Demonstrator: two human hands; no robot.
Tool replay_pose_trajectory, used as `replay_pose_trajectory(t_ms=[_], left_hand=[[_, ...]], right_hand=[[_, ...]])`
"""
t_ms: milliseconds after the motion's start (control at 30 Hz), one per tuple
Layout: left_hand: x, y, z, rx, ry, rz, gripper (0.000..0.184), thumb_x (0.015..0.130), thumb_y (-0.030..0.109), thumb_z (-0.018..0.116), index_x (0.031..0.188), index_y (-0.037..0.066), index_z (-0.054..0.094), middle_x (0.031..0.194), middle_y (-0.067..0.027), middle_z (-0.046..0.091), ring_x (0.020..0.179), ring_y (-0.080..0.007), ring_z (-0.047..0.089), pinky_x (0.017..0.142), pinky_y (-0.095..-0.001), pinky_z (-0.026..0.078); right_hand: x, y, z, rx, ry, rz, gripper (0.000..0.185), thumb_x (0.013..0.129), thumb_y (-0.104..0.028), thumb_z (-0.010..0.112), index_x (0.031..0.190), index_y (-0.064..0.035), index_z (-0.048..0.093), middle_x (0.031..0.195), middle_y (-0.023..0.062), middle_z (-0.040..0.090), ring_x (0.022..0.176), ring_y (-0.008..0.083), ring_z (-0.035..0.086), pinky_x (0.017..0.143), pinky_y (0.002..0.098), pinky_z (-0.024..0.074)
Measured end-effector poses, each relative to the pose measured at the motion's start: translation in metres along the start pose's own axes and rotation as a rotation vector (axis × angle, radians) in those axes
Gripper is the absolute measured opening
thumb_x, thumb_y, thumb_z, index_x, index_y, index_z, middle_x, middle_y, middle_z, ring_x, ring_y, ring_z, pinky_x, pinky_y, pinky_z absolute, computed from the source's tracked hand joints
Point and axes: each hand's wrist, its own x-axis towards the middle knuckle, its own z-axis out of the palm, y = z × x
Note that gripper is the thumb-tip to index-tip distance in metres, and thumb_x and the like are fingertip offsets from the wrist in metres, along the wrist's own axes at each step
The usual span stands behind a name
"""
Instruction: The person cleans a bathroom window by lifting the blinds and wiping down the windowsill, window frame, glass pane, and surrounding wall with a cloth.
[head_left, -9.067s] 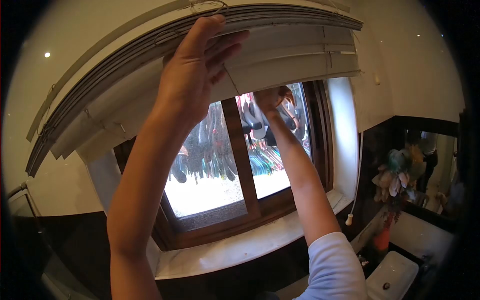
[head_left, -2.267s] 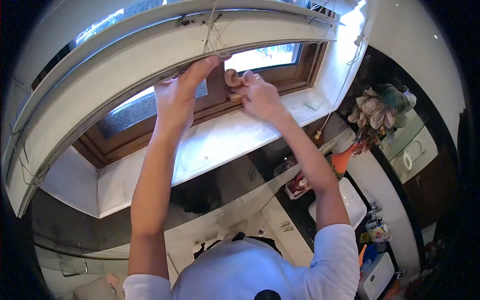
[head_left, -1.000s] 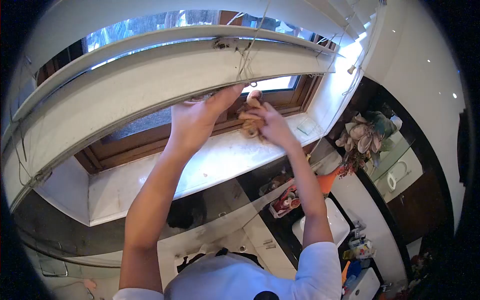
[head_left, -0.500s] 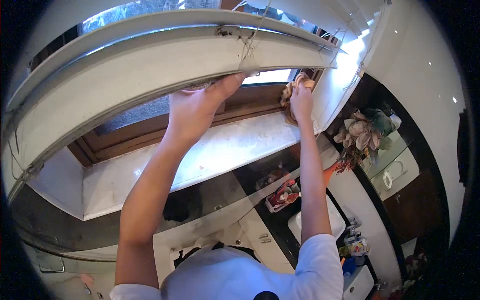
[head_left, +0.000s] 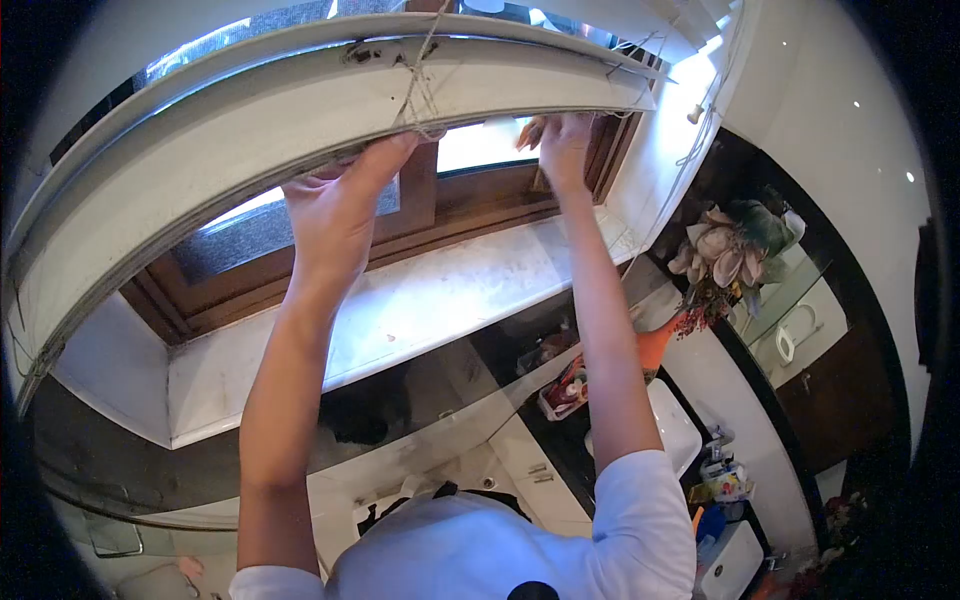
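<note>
My left hand (head_left: 335, 215) is closed round the lower edge of a white slatted blind (head_left: 230, 140), its fingertips hidden behind the bottom rail. Knotted cords hang over the blind close to that hand. Farther right, my right hand (head_left: 567, 155) is up at the window, just under the blind's edge. It grips a crumpled orange-brown cloth (head_left: 530, 134) against or near the glass, and part of the cloth is out of sight. Around the panes runs a brown wooden window frame (head_left: 480, 200). Below both hands lies a pale marble sill (head_left: 440, 285).
Artificial flowers (head_left: 722, 250) stand to the right, before a dark-framed mirror (head_left: 780, 400). Lower down are a white basin (head_left: 672, 425), a small box of items (head_left: 563, 395) beside my right arm, and bottles (head_left: 727, 480). More cords (head_left: 690, 150) hang at the right wall.
My right hand has moved up and left with the cloth, from the frame's lower right corner to the pane. The blind's edge sits higher in view, my left hand still on it.
</note>
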Motion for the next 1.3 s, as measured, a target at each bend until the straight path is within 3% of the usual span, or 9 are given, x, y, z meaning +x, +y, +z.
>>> replay_pose_trajectory(t_ms=[133, 233, 400, 500, 533, 600, 833, 1167, 1300], left_hand=[[0.000, -0.001, -0.001, -0.002, -0.009, 0.000, 0.019, 0.074, 0.009, 0.068, 0.091, 0.001, 0.065, 0.087, -0.0061, 0.065, 0.080, -0.0115, 0.060, 0.076, -0.0260, 0.047], [-0.003, 0.001, 0.001, 0.037, -0.008, -0.031, 0.020, 0.073, 0.010, 0.069, 0.091, 0.001, 0.065, 0.087, -0.0061, 0.065, 0.080, -0.0120, 0.060, 0.076, -0.0262, 0.047], [-0.002, 0.002, 0.001, 0.063, 0.018, -0.088, 0.022, 0.073, 0.012, 0.069, 0.091, 0.000, 0.065, 0.088, -0.0059, 0.065, 0.081, -0.0125, 0.060, 0.077, -0.0267, 0.046], [-0.002, 0.001, 0.001, 0.050, 0.006, -0.075, 0.022, 0.073, 0.011, 0.069, 0.091, 0.000, 0.064, 0.088, -0.0058, 0.064, 0.082, -0.0123, 0.060, 0.078, -0.0268, 0.046], [-0.002, 0.001, 0.002, 0.034, 0.018, -0.073, 0.023, 0.073, 0.011, 0.069, 0.092, 0.000, 0.064, 0.088, -0.0058, 0.064, 0.082, -0.0122, 0.060, 0.078, -0.0267, 0.046], [-0.001, 0.001, 0.001, 0.017, 0.033, -0.073, 0.023, 0.072, 0.011, 0.069, 0.092, 0.000, 0.064, 0.088, -0.0059, 0.064, 0.082, -0.0122, 0.060, 0.077, -0.0267, 0.046], [-0.001, -0.002, -0.001, 0.043, -0.001, -0.060, 0.024, 0.072, 0.011, 0.069, 0.092, 0.000, 0.064, 0.088, -0.0068, 0.065, 0.081, -0.0126, 0.060, 0.077, -0.0265, 0.047], [-0.005, 0.001, 0.002, 0.075, -0.044, -0.074, 0.022, 0.073, 0.012, 0.069, 0.092, 0.000, 0.065, 0.088, -0.0055, 0.065, 0.080, -0.0110, 0.060, 0.073, -0.0241, 0.046], [-0.009, 0.002, 0.004, 0.073, -0.041, -0.109, 0.023, 0.073, 0.011, 0.069, 0.093, 0.000, 0.065, 0.088, -0.0058, 0.065, 0.079, -0.0111, 0.060, 0.073, -0.0245, 0.046]], right_hand=[[-0.051, -0.029, -0.015, 0.365, -0.264, -0.227, 0.018, 0.068, 0.008, 0.054, 0.083, 0.0001, 0.059, 0.082, 0.0222, 0.057, 0.087, 0.0379, 0.056, 0.075, 0.0383, 0.0466], [-0.035, -0.022, -0.030, 0.410, -0.363, -0.172, 0.018, 0.069, 0.004, 0.055, 0.085, -0.0005, 0.061, 0.090, 0.0221, 0.056, 0.091, 0.0369, 0.055, 0.079, 0.0399, 0.0447], [0.005, -0.009, -0.017, 0.031, 0.103, 0.037, 0.016, 0.077, -0.006, 0.052, 0.087, -0.0035, 0.064, 0.092, 0.0215, 0.057, 0.105, 0.0376, 0.042, 0.090, 0.0465, 0.0340], [0.011, -0.010, 0.009, 0.119, -0.443, 0.194, 0.017, 0.077, -0.006, 0.053, 0.090, -0.0057, 0.064, 0.105, 0.0219, 0.053, 0.106, 0.0389, 0.041, 0.090, 0.0463, 0.0353], [0.006, -0.035, 0.025, -0.336, -0.571, 0.040, 0.021, 0.074, -0.004, 0.054, 0.092, -0.0066, 0.063, 0.109, 0.0192, 0.052, 0.107, 0.0373, 0.042, 0.090, 0.0467, 0.0360], [-0.010, -0.069, 0.034, -0.476, -0.509, -0.248, 0.028, 0.070, 0.000, 0.054, 0.096, -0.0076, 0.062, 0.114, 0.0136, 0.052, 0.107, 0.0335, 0.045, 0.090, 0.0464, 0.0382], [-0.049, -0.019, -0.034, 0.077, -0.428, -0.611, 0.041, 0.061, 0.010, 0.052, 0.098, -0.0060, 0.061, 0.113, 0.0097, 0.052, 0.105, 0.0293, 0.049, 0.092, 0.0389, 0.0406], [-0.052, 0.017, -0.044, -0.259, -0.198, -0.037, 0.032, 0.066, 0.006, 0.053, 0.094, -0.0050, 0.063, 0.108, 0.0138, 0.048, 0.097, 0.0316, 0.047, 0.084, 0.0378, 0.0423], [-0.066, -0.052, -0.030, -0.100, -0.283, -0.174, 0.036, 0.063, 0.007, 0.053, 0.093, -0.0088, 0.065, 0.109, 0.0124, 0.048, 0.102, 0.0311, 0.047, 0.085, 0.0383, 0.0432]])
